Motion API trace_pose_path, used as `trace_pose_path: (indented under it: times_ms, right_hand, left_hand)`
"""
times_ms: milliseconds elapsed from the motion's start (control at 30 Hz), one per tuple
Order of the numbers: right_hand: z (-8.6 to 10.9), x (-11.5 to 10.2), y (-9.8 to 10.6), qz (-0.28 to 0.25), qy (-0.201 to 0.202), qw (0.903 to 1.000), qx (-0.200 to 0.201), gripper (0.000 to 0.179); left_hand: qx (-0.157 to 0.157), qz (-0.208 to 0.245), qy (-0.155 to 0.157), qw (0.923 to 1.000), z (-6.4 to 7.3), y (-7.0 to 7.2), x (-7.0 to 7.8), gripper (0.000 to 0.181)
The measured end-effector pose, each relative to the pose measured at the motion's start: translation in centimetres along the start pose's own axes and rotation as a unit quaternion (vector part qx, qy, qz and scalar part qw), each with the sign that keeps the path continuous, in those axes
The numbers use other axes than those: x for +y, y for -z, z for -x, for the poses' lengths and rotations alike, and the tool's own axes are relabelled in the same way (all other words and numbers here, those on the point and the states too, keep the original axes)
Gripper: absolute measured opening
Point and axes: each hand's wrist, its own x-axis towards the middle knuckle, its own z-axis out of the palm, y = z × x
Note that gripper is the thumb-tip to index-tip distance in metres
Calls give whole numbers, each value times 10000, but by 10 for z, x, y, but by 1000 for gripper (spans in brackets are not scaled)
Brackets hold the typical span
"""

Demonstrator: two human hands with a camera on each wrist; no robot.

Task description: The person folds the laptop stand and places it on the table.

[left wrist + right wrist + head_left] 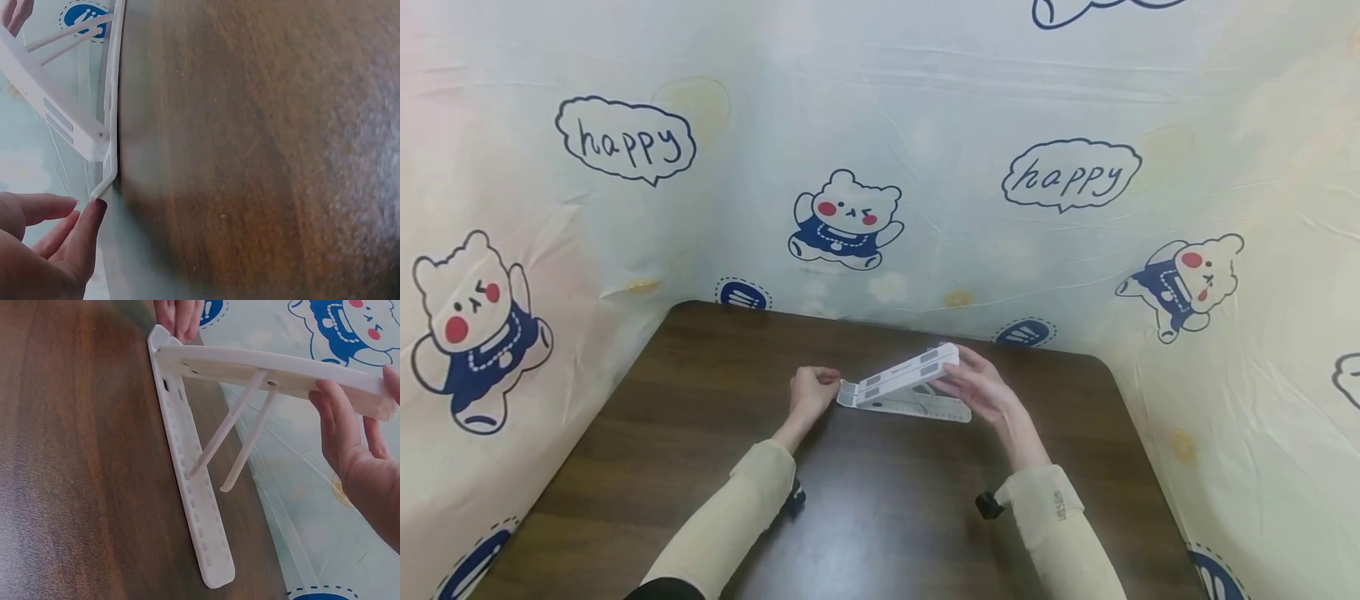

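Note:
A white folding laptop stand (898, 379) rests on the brown table, its upper arm raised at a slant over the flat base rail (206, 519). Two thin support struts (228, 428) run down from that arm; one meets the base rail, while the other's lower end appears free in the right wrist view. My right hand (988, 392) grips the raised end of the upper arm, fingers beneath it. At the low end, my left hand (812, 393) holds the upturned lip (103, 187) between thumb and fingertips. The thumb's contact is hard to make out.
The dark wooden table (700, 467) has rounded back corners. Right behind it and along both sides hangs a pale curtain (925, 108) printed with cartoon bears and the word "happy".

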Motion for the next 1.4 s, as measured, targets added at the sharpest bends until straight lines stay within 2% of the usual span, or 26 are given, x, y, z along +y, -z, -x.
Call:
trace_pose_path:
  times_ms: [100,167,233,367,467,567,667,767,833,900,967,1000,1033,1100,1133,1167,1233,1333,1367,1400]
  right_hand:
    - [0,2,0,-20,1,10000,74,60]
    - [0,4,-1,-68,-1,9999,142,60]
    - [0,5,0,-97,-5,9998,199,57]
    - [0,5,0,-108,-24,9995,291,58]
    - [2,5,0,95,-63,9992,370,62]
    - [3,5,1,515,-37,9977,438,65]
    - [8,6,4,1059,77,9935,411,67]
    - [14,9,13,1562,278,9870,262,67]
    - [19,12,20,1864,366,9816,213,65]
    - [23,15,25,2183,392,9748,225,62]
    - [26,18,27,2698,394,9613,404,59]
    - [27,20,28,3052,407,9500,520,57]
    - [28,24,29,3438,456,9359,619,57]
    - [27,35,36,4214,577,9023,711,58]
    - [26,42,42,4618,691,8812,734,59]
    - [22,54,55,4992,852,8593,713,60]
    - [15,75,78,5490,939,8282,627,67]
    - [5,104,115,5942,861,7977,558,76]
    - [3,111,126,6009,782,7936,544,78]
    - [2,114,131,6021,660,7938,548,82]
  left_hand:
    - [35,53,15,10000,10,6,16,20]
    - [76,74,21,9999,13,7,21,20]
    - [88,119,116,9998,20,12,32,19]
    - [60,93,160,9998,21,10,33,20]
    - [-29,126,137,9998,23,10,34,23]
    - [-186,34,-51,9998,26,11,32,28]
    - [-456,-441,-446,9970,35,12,33,37]
    - [-631,-1194,-1001,9858,47,14,32,41]
    - [-599,-1733,-1466,9720,51,10,21,43]
    - [-498,-2260,-1949,9531,52,4,4,46]
    - [-549,-2647,-2170,9380,56,1,-4,54]
    - [-625,-2841,-2193,9313,58,1,-4,61]
    - [-815,-2985,-2098,9275,64,5,3,67]
    - [-1094,-3153,-1925,9228,72,8,10,75]
    - [-1198,-3225,-1845,9207,76,10,14,78]
    - [-1268,-3281,-1789,9188,77,10,16,79]
    - [-1386,-3403,-1655,9152,82,12,22,80]
    - [-1434,-3630,-1589,9069,87,13,26,80]
    - [-1471,-3690,-1560,9043,90,14,30,80]
    - [-1485,-3760,-1578,9009,91,14,30,80]
